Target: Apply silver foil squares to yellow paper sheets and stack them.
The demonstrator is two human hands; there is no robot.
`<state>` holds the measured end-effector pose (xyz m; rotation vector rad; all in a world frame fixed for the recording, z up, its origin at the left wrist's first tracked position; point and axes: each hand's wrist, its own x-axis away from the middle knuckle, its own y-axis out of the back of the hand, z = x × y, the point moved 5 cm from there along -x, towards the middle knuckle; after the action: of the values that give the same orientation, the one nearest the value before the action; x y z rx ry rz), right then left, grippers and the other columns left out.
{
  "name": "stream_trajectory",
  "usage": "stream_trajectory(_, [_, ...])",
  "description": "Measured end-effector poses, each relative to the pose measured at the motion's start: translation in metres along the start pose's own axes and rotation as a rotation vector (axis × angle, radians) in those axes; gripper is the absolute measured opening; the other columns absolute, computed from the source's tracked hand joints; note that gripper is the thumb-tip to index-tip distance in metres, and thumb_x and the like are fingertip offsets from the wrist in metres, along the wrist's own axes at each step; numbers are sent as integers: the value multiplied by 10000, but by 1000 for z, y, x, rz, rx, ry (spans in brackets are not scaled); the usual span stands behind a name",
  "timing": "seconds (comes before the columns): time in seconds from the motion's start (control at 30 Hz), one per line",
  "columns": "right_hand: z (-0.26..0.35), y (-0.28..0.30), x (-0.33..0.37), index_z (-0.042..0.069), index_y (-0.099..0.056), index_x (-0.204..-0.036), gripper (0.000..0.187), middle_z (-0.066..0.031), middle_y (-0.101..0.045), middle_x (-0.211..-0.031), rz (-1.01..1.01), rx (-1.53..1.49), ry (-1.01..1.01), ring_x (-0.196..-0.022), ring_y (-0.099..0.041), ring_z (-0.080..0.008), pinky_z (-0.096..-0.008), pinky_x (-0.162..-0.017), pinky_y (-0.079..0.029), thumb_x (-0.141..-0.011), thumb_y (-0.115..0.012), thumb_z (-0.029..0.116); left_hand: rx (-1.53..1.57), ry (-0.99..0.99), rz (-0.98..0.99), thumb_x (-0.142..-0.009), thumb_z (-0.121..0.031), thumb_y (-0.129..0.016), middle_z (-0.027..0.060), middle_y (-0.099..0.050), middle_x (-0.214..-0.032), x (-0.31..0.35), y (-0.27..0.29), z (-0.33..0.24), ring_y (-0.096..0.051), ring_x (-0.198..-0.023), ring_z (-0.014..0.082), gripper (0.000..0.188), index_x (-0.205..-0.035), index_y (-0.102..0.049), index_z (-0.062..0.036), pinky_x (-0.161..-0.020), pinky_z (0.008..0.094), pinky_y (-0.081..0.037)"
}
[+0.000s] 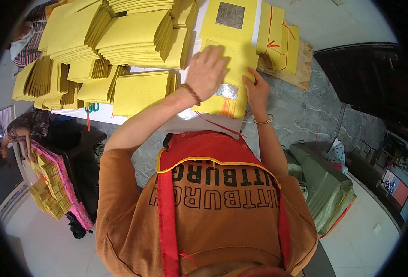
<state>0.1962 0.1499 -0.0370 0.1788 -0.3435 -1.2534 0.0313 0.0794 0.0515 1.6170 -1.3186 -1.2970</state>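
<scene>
A stack of yellow paper sheets (241,55) lies on the table in front of me, with a silver foil square and an orange-printed patch near its close end. My left hand (207,71) lies flat across the paper, fingers stretched out and a beaded bracelet on the wrist. At the right edge of the stack is my right hand (258,90), its thumb and forefinger apart and touching the paper's side. Its other fingers are partly hidden. Another silver foil square (229,15) shows on the yellow paper farther off.
Folded yellow paper bundles (134,39) are piled on the table's left. Yellow packs tied with red string (278,44) stand on a wooden board (301,76) at the right. A green wrapped bale (326,187) sits low right. Other people are at the far left.
</scene>
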Motion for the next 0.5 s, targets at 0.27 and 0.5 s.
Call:
stream_trajectory(0.27, [-3,-2,4,41,-605,-1105,359,-140,-612,-1079,17,-49,19,-967,-586,-211,-313,-841,-438,-766,-650,150,-132,-138,178,-878,-504,-408,209,-251,-1411,2,-62,8,-229,-1305,362,645,-1380,-297,-115,-1063,481,-178])
stream_trajectory(0.5, [28,-18,56,53,-378,-1324,624,-130,-274,-1429,206,855,528,-1322,-235,-303,-607,-1014,-132,-832,-519,411,-111,-130,250,-876,-518,-390,204,-200,-1435,-1,-71,7,-175,-1328,360,658,-1393,-269,-129,-1074,491,-132])
